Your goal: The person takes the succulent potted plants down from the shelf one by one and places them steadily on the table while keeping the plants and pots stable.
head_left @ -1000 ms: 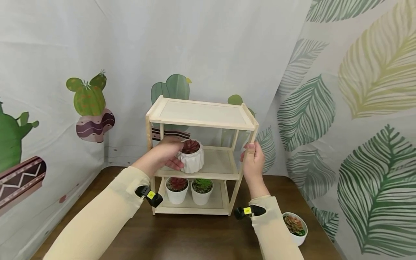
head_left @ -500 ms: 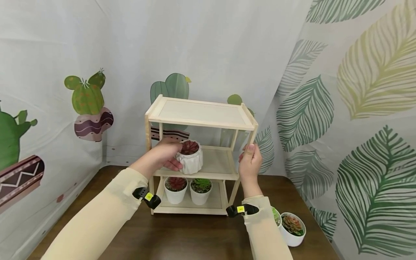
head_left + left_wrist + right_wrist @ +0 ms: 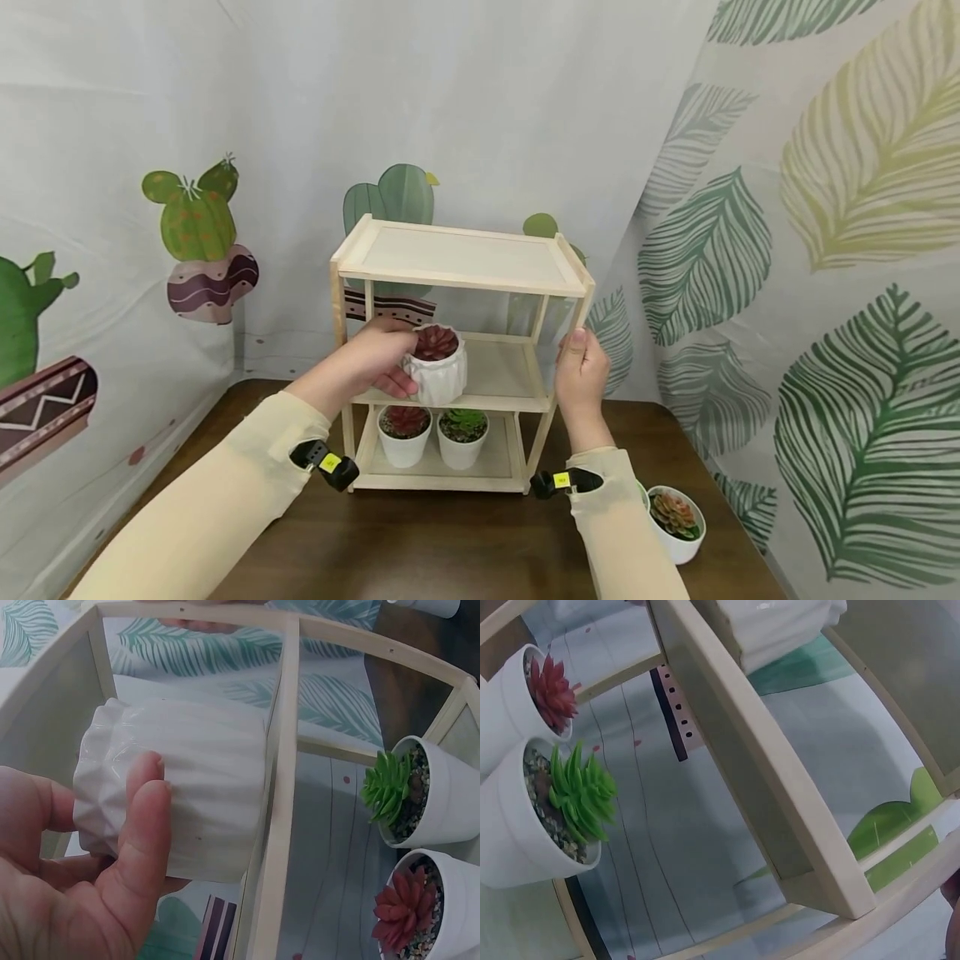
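A white fluted pot with a red succulent [image 3: 437, 367] is at the middle level of a pale wooden three-tier shelf [image 3: 461, 254]. My left hand [image 3: 382, 358] grips this pot from its left side. Seen from the left wrist, fingers [image 3: 146, 832] lie along the wall of the pot [image 3: 210, 787], which stands close over the middle shelf board. My right hand [image 3: 583, 375] holds the shelf's right front post, thumb toward me. In the right wrist view, only a sliver of that hand shows at the right edge.
On the bottom tier stand a red succulent in a smooth white pot [image 3: 405, 437] and a green one [image 3: 462, 437]. An orange-green potted succulent [image 3: 677, 521] stands at the right of the brown table [image 3: 450, 542], beside another pot mostly hidden by the right sleeve. Printed cloth hangs behind.
My left hand has brought the fluted pot slightly lower and toward the shelf's front edge. My right hand keeps its hold on the post. The head view has shifted slightly.
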{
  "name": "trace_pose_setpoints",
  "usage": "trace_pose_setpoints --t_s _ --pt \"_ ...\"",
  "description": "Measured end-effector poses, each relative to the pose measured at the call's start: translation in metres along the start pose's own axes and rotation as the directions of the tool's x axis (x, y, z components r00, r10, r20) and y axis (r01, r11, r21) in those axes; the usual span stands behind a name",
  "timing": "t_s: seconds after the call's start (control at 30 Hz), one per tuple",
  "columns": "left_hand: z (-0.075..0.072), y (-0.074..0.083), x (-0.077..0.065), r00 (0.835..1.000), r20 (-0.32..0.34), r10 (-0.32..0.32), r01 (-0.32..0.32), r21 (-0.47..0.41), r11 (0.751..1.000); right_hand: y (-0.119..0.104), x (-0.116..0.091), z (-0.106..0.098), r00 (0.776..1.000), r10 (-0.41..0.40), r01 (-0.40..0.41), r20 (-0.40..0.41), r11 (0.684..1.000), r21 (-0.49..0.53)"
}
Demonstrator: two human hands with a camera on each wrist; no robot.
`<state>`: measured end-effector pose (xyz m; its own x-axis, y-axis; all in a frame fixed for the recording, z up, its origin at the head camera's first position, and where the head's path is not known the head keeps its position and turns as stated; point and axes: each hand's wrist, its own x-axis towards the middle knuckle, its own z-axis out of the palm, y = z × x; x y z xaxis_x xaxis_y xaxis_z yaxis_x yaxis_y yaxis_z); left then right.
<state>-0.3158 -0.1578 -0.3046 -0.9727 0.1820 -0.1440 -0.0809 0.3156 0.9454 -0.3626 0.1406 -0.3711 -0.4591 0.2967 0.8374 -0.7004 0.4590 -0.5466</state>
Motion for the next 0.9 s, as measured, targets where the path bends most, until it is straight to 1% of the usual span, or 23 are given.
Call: trace_pose_setpoints --t_s 0.13,0.23,0.37,0.5,0.6,0.73,0.9 --pt "-0.002 -0.001 -0.007 1.000 0.015 0.001 -0.001 0.011 1.000 0.003 0.000 0.001 0.999 -0.054 0.054 0.004 0.998 -0.037" --pt "-0.002 -0.003 -0.012 0.999 0.037 -0.004 0.003 0.013 1.000 0.008 -0.003 -0.002 0.994 -0.099 0.101 0.041 0.993 -0.053" --pt "-0.004 -0.004 -0.019 0.999 0.053 -0.005 0.005 0.010 1.000 0.015 -0.009 -0.008 0.982 -0.160 0.167 0.098 0.983 -0.070" --pt "-0.006 -0.004 -0.026 0.998 0.055 0.003 -0.003 0.012 1.000 0.020 -0.009 -0.012 0.974 -0.186 0.199 0.131 0.975 -0.094" --pt "-0.008 -0.005 -0.029 0.998 0.067 0.010 -0.011 0.015 1.000 0.021 -0.009 -0.012 0.972 -0.194 0.208 0.130 0.973 -0.105" --pt "-0.010 -0.007 -0.033 0.996 0.088 0.025 -0.027 0.021 0.999 0.021 -0.011 -0.010 0.975 -0.198 0.208 0.101 0.972 -0.105" --pt "-0.012 -0.009 -0.038 0.995 0.096 0.015 -0.017 0.024 1.000 0.019 -0.011 -0.008 0.977 -0.200 0.206 0.077 0.974 -0.089"
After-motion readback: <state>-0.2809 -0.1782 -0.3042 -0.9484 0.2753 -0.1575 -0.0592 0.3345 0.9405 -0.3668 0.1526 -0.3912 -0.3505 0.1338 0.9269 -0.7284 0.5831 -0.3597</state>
